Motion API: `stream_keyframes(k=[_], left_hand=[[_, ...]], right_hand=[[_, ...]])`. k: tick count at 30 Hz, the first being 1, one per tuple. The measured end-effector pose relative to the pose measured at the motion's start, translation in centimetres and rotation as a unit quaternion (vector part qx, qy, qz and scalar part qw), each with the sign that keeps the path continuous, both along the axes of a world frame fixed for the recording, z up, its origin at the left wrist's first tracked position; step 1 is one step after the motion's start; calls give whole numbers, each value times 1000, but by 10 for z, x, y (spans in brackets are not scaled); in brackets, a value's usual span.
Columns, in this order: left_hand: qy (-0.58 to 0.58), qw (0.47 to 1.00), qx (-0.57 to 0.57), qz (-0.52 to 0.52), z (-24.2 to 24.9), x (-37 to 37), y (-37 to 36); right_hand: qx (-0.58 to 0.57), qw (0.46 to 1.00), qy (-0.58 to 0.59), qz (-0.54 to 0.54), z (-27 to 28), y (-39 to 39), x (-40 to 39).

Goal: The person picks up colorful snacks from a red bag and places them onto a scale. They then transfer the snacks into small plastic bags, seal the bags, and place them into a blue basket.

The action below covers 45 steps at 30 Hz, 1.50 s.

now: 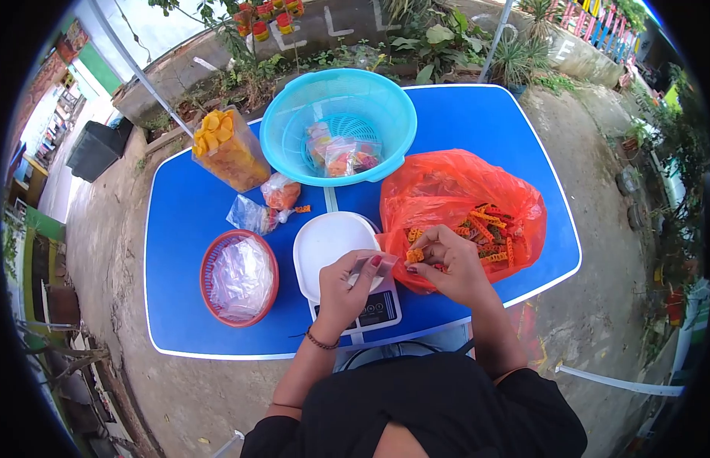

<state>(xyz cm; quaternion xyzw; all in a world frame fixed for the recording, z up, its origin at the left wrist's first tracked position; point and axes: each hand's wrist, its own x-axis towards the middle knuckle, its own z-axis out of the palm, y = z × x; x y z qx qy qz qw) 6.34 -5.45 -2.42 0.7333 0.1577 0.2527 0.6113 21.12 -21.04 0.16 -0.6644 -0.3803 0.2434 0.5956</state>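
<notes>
In the head view, my left hand pinches a small clear plastic bag over the front of a white kitchen scale. My right hand, just to the right of that bag, has its fingers closed on yellow-orange ridged snack pieces. Below and around this hand lies a red plastic bag, its mouth spread wide. Red, orange and yellow ridged snacks show inside it. The scale's dark button panel is partly hidden by my left hand.
A turquoise basket holding filled packets stands at the back of the blue table. Left of it is a tall bag of yellow chips. Small plastic bags lie nearby, and a pink basket contains clear plastic bags.
</notes>
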Motion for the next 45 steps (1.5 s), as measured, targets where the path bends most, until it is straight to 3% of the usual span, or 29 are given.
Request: stream_keyframes(k=[5,10,16,23,30,39,45], left_hand=[[-8,986,-143,83,-4,-30,26],[7,979,-149,138,-17,-57,45],[45,976,-147,156,-7,-70,51],[37,980,-171,91,0,-47,35],[44,985,-154,-59,7,-3,3],[45,978,-136,-149,15,42,-27],[2,979,-120,-166,23,64,-17]], right_hand=[[-18,989,-129,65,-5,42,-24],[-43,967,-230,103,-27,77,-41],[-55,958,-274,70,-31,89,-53],[4,955,-294,24,-14,58,-44],[-50,963,-261,38,2,2,-15],[-102,960,-237,-108,-1,-56,27],[-105,953,-240,-149,-2,-60,45]])
